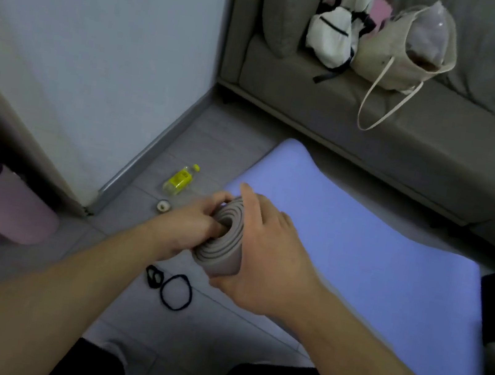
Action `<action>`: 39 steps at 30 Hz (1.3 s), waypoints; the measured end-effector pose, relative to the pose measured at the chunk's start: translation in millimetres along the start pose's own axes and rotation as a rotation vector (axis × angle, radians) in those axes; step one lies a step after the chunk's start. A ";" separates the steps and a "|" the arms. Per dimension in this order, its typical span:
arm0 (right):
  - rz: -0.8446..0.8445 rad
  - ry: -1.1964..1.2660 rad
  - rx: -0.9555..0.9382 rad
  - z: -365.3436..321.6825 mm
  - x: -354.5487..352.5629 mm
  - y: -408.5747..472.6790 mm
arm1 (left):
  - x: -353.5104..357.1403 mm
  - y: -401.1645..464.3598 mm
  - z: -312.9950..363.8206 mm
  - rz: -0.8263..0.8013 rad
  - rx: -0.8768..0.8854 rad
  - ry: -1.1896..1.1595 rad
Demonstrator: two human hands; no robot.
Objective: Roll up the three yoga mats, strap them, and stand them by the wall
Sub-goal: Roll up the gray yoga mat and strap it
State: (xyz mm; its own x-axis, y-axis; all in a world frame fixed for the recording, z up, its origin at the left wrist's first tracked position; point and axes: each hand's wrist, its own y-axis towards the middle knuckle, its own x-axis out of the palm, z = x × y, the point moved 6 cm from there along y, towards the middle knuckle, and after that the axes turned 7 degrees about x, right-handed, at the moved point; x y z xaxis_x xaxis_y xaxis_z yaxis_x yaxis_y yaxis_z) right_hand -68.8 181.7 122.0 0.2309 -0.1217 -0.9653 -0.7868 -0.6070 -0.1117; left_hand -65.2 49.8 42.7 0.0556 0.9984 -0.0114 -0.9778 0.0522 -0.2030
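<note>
One of three yoga mats rolled and in hand, one flat on the floor, one partly in view at the left edge.

A person holds a grey foam yoga mat rolled into a tight spiral (224,242) end-up above the floor, just beside the near corner of a flat lilac-blue yoga mat (357,263). The left hand (188,226) grips the roll with fingers tucked into its centre; the right hand (271,256) wraps round its outer side. No strap shows on the roll. Two black elastic strap loops (170,287) lie on the floor just beside the lilac mat's near edge, unused. A pink mat (1,200), well left of the lilac mat by the white wall (99,50), looks rolled with a thin black band; most is cut off. Strapping, the lilac mat, and standing likely remain.
</note>
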 end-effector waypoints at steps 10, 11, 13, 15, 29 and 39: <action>-0.153 0.202 0.039 33.8 139.1 78.6 | -37.1 73.7 -139.2 -0.086 -0.099 0.016; -0.125 0.191 0.043 36.5 154.0 84.7 | -39.7 80.9 -152.1 -0.099 -0.105 0.025; -0.072 0.169 0.052 40.1 174.5 90.7 | -40.1 91.5 -171.9 -0.122 -0.122 0.010; -0.057 0.133 0.056 44.5 201.9 97.4 | -40.4 97.9 -199.3 -0.129 -0.210 -0.055; -0.215 -0.055 0.117 90.6 293.2 97.1 | -28.5 83.0 -438.1 -0.290 -0.462 0.962; -0.195 -0.006 0.141 105.6 259.7 88.3 | -26.5 73.0 -455.3 -0.343 -0.550 1.149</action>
State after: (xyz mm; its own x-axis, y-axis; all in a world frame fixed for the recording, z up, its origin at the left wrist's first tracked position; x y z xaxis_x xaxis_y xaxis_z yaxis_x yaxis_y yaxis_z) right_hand -138.7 179.4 -163.5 0.3830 -0.0084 -0.9237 -0.8003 -0.5024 -0.3273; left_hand -46.1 17.0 -417.6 0.6883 0.3340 -0.6439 -0.6854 0.0088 -0.7281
